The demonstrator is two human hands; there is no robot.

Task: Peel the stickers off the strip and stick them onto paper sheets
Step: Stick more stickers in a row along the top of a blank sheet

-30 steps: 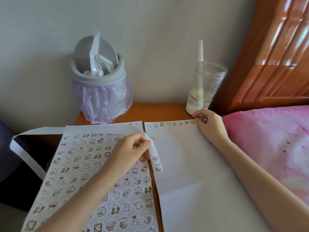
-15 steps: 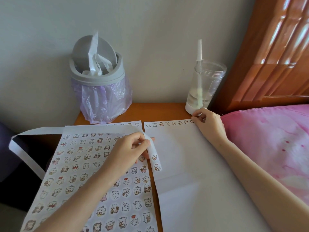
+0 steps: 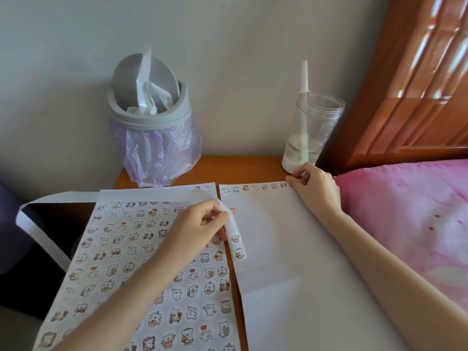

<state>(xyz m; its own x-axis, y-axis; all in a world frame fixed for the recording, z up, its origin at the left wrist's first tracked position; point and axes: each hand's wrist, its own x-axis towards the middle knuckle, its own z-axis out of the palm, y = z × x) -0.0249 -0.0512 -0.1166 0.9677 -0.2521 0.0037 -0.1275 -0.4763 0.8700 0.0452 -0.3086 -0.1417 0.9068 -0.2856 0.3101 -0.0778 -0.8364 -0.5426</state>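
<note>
Pink bedding [image 3: 410, 224] is seen at the right, under a carved wooden headboard [image 3: 417, 84]. An orange-brown table [image 3: 240, 168] is set against the pale wall, and two paper sheets are laid on it side by side. The right sheet [image 3: 291, 274] is mostly bare, with a single row of stickers [image 3: 253, 187] placed along its top edge. The left sheet [image 3: 126, 262] is covered with rows of small cartoon stickers.

A grey bin [image 3: 152, 127] lined with a purple bag is stood at the back of the table. A clear cup [image 3: 311, 133] with a straw is placed at the back right.

The white strip [image 3: 157, 196] is run in from the left, off the table edge and across the top of the left sheet. Its free end is hung down between the two sheets, with two stickers [image 3: 235, 238] left on it.

The strip is pinched between thumb and fingers of the left hand [image 3: 195, 229]. The right hand [image 3: 316, 191] is rested on the top right of the right sheet, fingers curled and tips brought to the end of the sticker row. Whether a sticker is pinched there cannot be told.
</note>
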